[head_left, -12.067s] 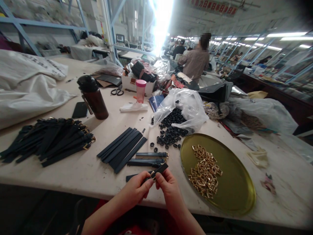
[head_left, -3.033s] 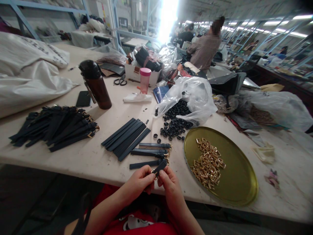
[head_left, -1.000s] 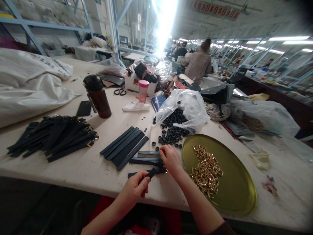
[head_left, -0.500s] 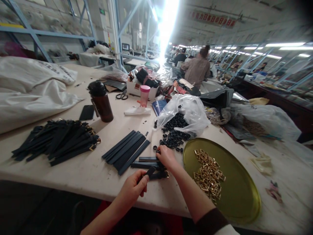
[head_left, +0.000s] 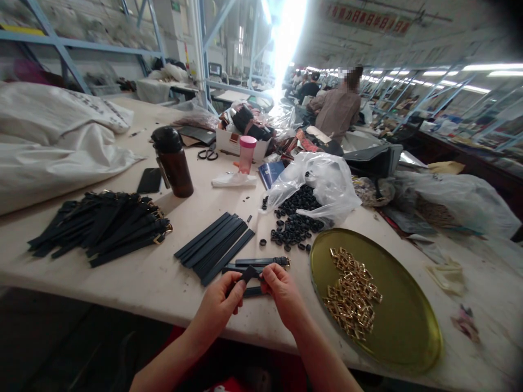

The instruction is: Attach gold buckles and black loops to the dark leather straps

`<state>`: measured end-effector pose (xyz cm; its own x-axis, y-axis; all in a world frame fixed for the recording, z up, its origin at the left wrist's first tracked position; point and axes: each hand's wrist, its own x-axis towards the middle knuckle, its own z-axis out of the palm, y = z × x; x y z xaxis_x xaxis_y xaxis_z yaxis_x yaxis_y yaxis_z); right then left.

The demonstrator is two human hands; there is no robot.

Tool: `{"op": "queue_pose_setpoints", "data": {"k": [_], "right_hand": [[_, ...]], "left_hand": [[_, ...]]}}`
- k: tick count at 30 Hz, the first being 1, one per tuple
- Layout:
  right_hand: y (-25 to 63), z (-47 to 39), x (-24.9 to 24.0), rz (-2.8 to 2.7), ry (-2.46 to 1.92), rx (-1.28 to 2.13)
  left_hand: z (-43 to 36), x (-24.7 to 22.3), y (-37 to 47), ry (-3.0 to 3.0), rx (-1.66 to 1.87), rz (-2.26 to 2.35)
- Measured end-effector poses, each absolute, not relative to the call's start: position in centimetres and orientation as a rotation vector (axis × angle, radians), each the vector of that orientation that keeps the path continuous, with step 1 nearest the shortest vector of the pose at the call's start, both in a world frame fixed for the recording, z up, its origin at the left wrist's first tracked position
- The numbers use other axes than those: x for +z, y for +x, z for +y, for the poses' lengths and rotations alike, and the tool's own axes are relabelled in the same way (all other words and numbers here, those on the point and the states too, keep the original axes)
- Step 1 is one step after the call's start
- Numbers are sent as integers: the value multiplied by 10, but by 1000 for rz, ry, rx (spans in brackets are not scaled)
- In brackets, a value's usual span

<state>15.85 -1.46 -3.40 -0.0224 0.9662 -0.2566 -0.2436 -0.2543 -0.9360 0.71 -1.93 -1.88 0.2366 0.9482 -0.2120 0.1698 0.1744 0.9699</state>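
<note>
My left hand (head_left: pixel 220 298) is closed on a black strap (head_left: pixel 249 273), whose end sticks out past the thumb. Facing it, my right hand (head_left: pixel 285 294) pinches a small black loop, mostly covered by the fingertips, against or close to that end. Beneath and just beyond both hands lie a few black straps with gold buckles (head_left: pixel 261 262). A row of plain black straps (head_left: pixel 218 242) lies to the left. Farther off, a heap of small black loops (head_left: pixel 292 228) spills from a clear plastic bag (head_left: pixel 335 179).
On the right, a gold oval tray (head_left: pixel 412 321) holds many gold buckles (head_left: pixel 355 296). Buckled straps (head_left: pixel 110 226) are piled at left, near a dark bottle (head_left: pixel 175 169) and a phone (head_left: pixel 149 180). Scissors (head_left: pixel 208 154) and a pink-lidded cup (head_left: pixel 246 155) stand farther back. A person (head_left: pixel 337 111) is beyond the table.
My right hand has come back from the edge of the loop heap towards my left hand, fingertips meeting the strap's end. The view has shifted slightly left.
</note>
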Motion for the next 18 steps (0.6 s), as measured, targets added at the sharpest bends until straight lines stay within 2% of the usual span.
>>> {"op": "queue_pose_setpoints", "data": {"k": [11, 18], "right_hand": [[154, -24, -44, -792, -1205, 1479], [157, -32, -42, -947, -1278, 1270]], "left_hand": [[-19, -26, 8, 1405, 640, 1274], [-15, -22, 6, 1368, 480, 1189]]}}
